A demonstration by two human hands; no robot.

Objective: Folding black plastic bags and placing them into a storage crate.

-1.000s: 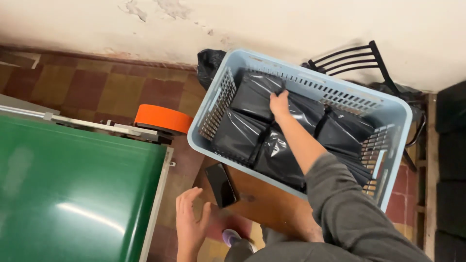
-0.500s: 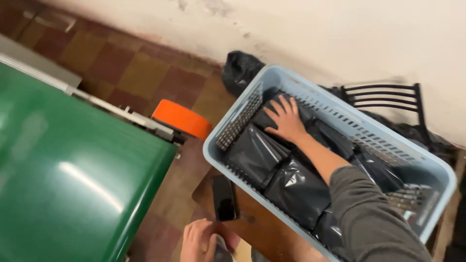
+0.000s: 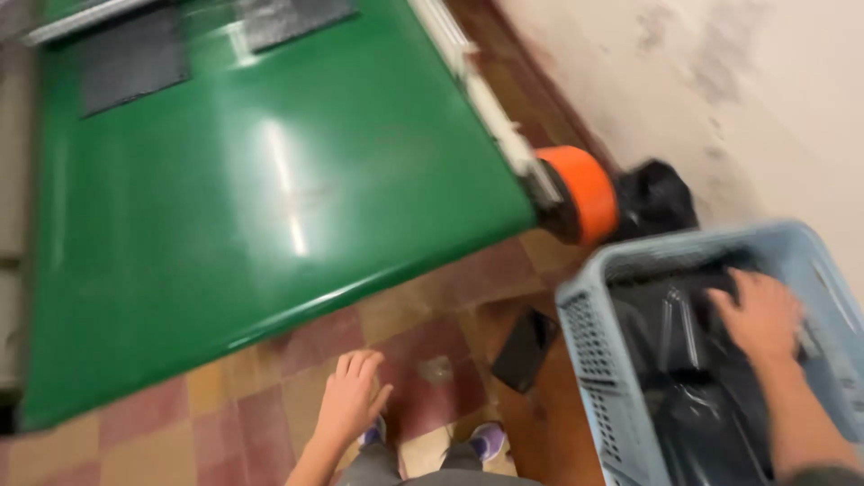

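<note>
Right hand (image 3: 760,313) grips a black bag (image 3: 670,319) inside the crate (image 3: 594,360); left hand (image 3: 349,396) hangs open and empty, left of the crate, over the floor (image 3: 270,396).

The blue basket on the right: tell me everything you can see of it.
The blue basket is pale blue, plastic-looking, with slotted lattice walls and a solid rim. It sits at lower right on a brown wooden surface, cut off by the frame. Black plastic bags fill it. The right hand rests inside on the bags.
</note>
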